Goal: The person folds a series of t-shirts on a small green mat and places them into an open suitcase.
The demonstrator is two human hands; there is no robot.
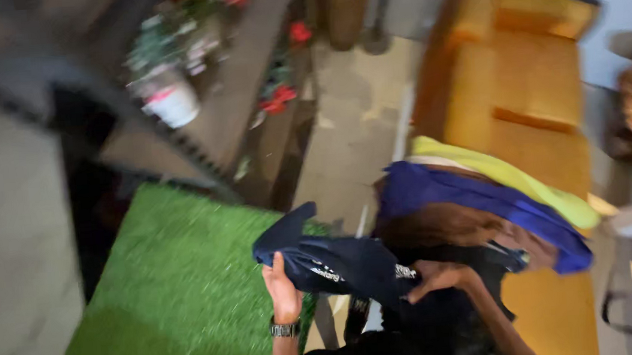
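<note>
- Two bare hands are at work low in the head view, both on one dark navy garment (pixel 338 262) with small pale print.
- Left hand (pixel 283 293), a watch (pixel 285 329) on its wrist, is raised with the thumb up against the garment's left edge and the fingers curled behind the cloth, gripping it.
- Right hand (pixel 438 274) lies on the garment's right end, fingers bent and closed over a fold near the pale print; motion blur hides the exact finger placement.
- Navy garment hangs in the air between the two hands, bunched and partly folded, one corner sticking up toward the top left. It touches neither the green mat nor the sofa, as far as the view shows.
- Just beside the right hand, a heap of clothes (pixel 476 210) rests on the orange sofa (pixel 527 86): a blue piece on top, brown under it, a yellow-green piece along the far edge, something dark below.
- Green artificial-grass mat (pixel 174 286) lies under and left of the left hand, with no cloth on it.
- Further off, a dark shelf unit holds a white pot of flowers (pixel 171 99) with red blooms nearby; pale floor runs between shelf and sofa.
- Judgement on progress: one garment is in hand and only loosely gathered, not neatly folded; the heap appears unsorted, so most of the handling seems left.
</note>
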